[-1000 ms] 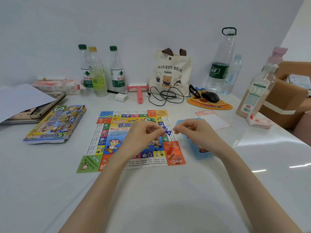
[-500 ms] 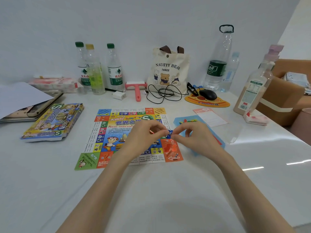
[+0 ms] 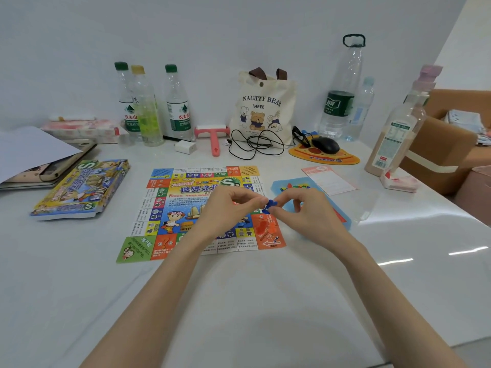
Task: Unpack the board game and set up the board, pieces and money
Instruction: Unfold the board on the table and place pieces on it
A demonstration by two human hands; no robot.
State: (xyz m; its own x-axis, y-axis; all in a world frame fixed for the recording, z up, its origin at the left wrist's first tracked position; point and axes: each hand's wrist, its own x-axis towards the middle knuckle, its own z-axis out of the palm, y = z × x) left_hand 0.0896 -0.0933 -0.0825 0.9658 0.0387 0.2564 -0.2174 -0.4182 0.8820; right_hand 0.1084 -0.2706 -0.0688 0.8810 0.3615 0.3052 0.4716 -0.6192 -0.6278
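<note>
My left grip [image 3: 228, 212] and right grip [image 3: 305, 212] are both pinching one small blue piece [image 3: 267, 206] above the board [image 3: 164, 197], near its right edge, probably separating it for placing.

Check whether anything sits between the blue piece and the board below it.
Nothing visible does. The left hand and right hand pinch the blue piece above the right side of the board. The hands hide the squares directly beneath; an orange smear on the corner square could be print or pieces.

The flat paper board [image 3: 159, 208] is showing orange, green and blue squares. The small plastic piece [image 3: 268, 205] is showing blue.
</note>
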